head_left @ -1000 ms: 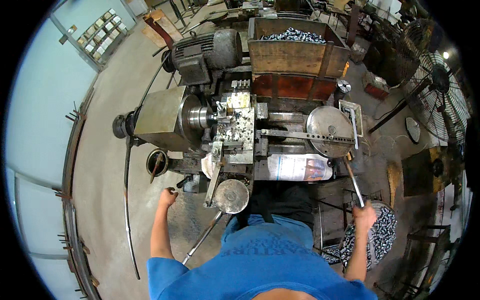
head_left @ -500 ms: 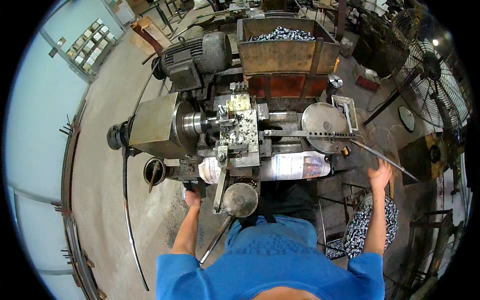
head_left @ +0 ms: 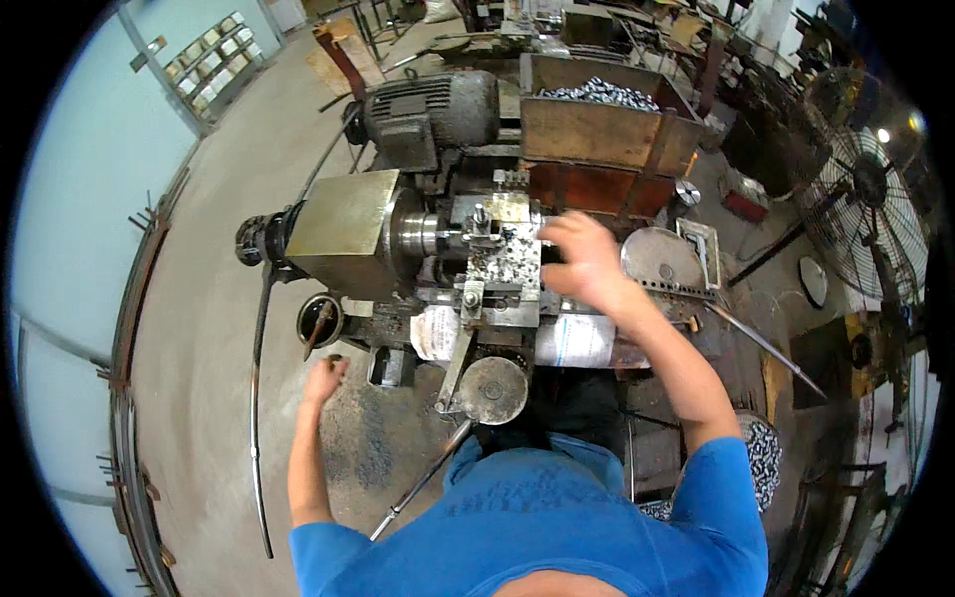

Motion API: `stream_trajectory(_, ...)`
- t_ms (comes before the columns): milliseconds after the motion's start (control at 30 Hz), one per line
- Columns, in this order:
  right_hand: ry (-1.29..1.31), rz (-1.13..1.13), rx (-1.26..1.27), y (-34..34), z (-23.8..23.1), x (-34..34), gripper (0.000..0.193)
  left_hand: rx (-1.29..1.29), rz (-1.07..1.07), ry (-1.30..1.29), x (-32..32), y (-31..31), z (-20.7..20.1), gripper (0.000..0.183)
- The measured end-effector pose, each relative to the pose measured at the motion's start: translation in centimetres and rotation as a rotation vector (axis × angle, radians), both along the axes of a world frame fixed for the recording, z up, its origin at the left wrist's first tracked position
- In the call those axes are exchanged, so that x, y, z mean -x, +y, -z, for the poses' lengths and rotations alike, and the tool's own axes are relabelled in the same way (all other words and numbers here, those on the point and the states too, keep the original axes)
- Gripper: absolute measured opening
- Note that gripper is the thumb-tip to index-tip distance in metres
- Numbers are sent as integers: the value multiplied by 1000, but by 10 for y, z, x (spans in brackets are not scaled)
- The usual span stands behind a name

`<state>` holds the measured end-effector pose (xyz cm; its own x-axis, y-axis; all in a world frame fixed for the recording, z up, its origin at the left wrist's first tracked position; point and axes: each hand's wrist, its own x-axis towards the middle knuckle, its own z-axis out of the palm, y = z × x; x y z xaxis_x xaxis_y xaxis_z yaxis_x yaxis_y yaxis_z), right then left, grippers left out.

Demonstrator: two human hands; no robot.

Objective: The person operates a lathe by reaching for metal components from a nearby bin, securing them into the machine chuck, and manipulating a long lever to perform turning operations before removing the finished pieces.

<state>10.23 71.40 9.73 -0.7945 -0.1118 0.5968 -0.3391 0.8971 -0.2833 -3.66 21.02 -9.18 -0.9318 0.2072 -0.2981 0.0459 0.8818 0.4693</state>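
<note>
My right hand (head_left: 589,257) reaches over the small lathe, beside the chip-covered tool slide (head_left: 509,257). Its thumb and fingers are apart, slightly blurred, with nothing seen between them. Left of the slide is the bright steel spindle nose (head_left: 418,235) of the boxy headstock (head_left: 338,224). My left hand (head_left: 322,379) is at the machine's near left, its fingers pinched near a small dark bit too unclear to name. A small open metal box (head_left: 388,366) hangs just right of it, and a round pot (head_left: 319,320) with a brush-like handle stands above it.
Behind the lathe sit an electric motor (head_left: 428,111) and a large bin (head_left: 597,129) holding small metal parts. A round plate (head_left: 662,257) and long lever rod (head_left: 764,348) lie right. Another round disc (head_left: 494,390) is near my body. A container of shiny parts (head_left: 763,463) stands lower right; a fan (head_left: 865,189) is beyond.
My right hand has left the lever rod at the right and come over to the tool slide. My left hand has moved left, away from the small metal box. The view has shifted slightly.
</note>
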Motion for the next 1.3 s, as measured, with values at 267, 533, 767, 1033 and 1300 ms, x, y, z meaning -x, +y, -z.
stream_trajectory(267, -517, -29, -614, -107, -4, 115, 20, 143, -483, 445, -47, -99, -149, 34)
stream_trajectory(533, -487, -31, -598, -105, 8, 121, 20, 227, -411, 448, -109, -43, -95, 41)
stream_trajectory(767, -123, 66, -483, -31, -62, 103, 24, -377, -348, -19, -74, -52, -118, 20)
stream_trajectory(1033, 137, 155, 1, 37, -95, 35, 50, -544, -227, -11, -58, -72, -84, 34)
stream_trajectory(1300, -309, 722, 368, 178, 30, -213, 41, -596, -63, 66, -21, -132, -26, 35)
